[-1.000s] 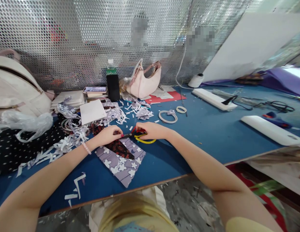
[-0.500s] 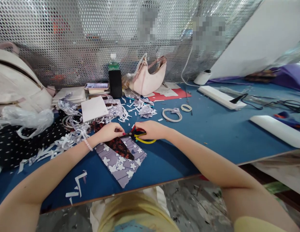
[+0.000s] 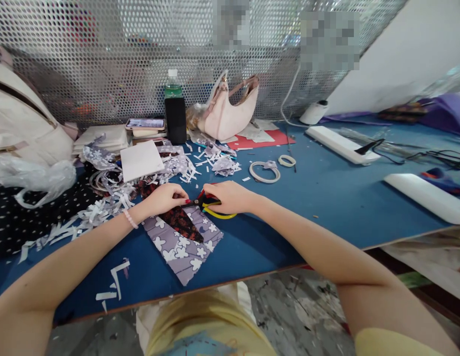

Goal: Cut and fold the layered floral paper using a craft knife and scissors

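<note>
My right hand (image 3: 232, 197) grips a pair of scissors (image 3: 219, 214) with red and yellow handles, its dark blades pointing left. Just left of the blades, my left hand (image 3: 166, 199) pinches a piece of black-and-red patterned fabric (image 3: 185, 228); the fingertips are by the blade tips and hide part of it. The blades' exact opening is too small to make out. Beneath the dark fabric lies a lilac piece of fabric with white flowers (image 3: 178, 264), flat near the table's front edge.
White and lilac scraps (image 3: 92, 212) spread on the left of the blue table (image 3: 274, 237). A white square (image 3: 141, 160), a bottle in a black sleeve (image 3: 175, 121), a pink handbag (image 3: 230, 116) and two rings (image 3: 265, 179) lie beyond. White bars (image 3: 341, 143) are at right.
The view has shifted slightly, so the whole scene sits a little differently. The scissors' blades show a bit more clearly between my hands; both hands keep their hold.
</note>
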Motion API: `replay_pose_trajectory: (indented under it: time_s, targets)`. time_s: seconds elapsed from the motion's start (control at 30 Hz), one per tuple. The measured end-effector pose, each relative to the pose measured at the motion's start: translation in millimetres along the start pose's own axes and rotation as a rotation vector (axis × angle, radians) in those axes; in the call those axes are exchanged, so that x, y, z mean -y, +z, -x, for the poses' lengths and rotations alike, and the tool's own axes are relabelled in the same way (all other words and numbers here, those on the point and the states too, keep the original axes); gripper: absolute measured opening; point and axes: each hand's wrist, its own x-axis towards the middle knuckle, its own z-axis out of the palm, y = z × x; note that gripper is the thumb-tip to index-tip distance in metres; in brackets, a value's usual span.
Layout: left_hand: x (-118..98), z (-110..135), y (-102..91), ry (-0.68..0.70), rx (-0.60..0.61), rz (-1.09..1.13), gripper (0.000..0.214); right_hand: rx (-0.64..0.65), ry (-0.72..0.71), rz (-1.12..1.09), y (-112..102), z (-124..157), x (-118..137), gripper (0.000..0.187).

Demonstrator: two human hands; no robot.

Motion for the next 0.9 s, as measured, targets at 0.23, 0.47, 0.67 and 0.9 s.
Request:
replay_pose_trajectory:
  time_s: [0.23, 0.47, 0.67, 0.9]
  targets:
    - [4, -1, 1.3, 0.019, -0.016, 0.006, 0.019, 0.028, 0.013, 0.022, -3, 0, 5, 0.019]
    - [9, -3, 1.9, 0.030, -0.018, 0.010, 0.019, 0.009, -0.019, 0.040, 0, -2, 4, 0.019]
    - [9, -3, 1.4, 0.008, -0.020, 0.016, 0.020, -0.018, -0.025, -0.034, 2, -4, -3, 0.016]
    - [6, -2, 1.8, -0.023, -0.027, 0.038, 0.017, -0.063, -0.039, -0.189, 2, 5, -28, 0.018]
